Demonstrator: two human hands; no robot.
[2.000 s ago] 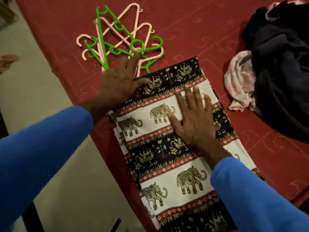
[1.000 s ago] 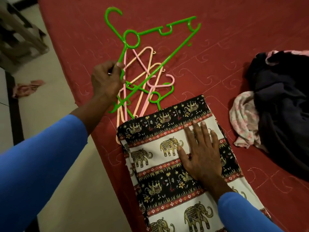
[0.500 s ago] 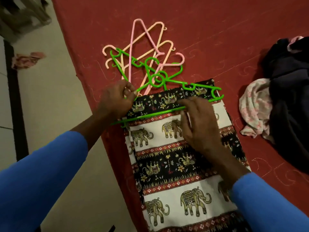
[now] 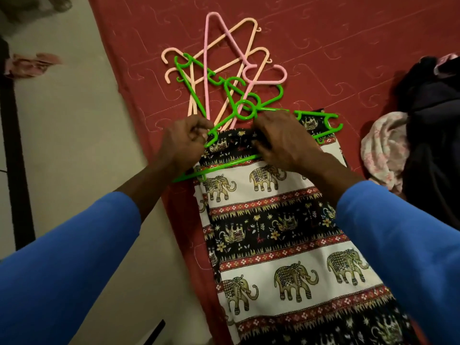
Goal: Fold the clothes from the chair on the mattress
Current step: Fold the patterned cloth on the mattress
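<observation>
A long folded elephant-print cloth (image 4: 286, 235), banded in black, white and red with gold elephants, lies flat along the near edge of a dark red quilted mattress (image 4: 323, 46), its far end between the two hands. Across that far end sits a bright green plastic hanger (image 4: 219, 168), its straight bar lying slantwise on the fabric and its ringed hook pointing away from the person. The left hand (image 4: 185, 145) has its grip closed round the hanger's left shoulder, fingers curled tight on the plastic. The right hand (image 4: 286, 143) rests over the cloth's top edge, its fingers curled in a pinching grip on the bunched black fabric just beside the bar; how far the cloth passes under the bar is hidden by the hand. Just beyond the hands a loose pile of pink, peach and green hangers (image 4: 207, 70) lies tangled on the mattress, touching the held one at its hook. Off to the right, well apart, a heap of dark clothes (image 4: 438, 108) sits with a pale pink floral garment (image 4: 383, 145) against its near side. Both forearms wear blue sleeves (image 4: 62, 270). To the left is a beige floor (image 4: 69, 145) with a small pink rag (image 4: 32, 63) on it.
</observation>
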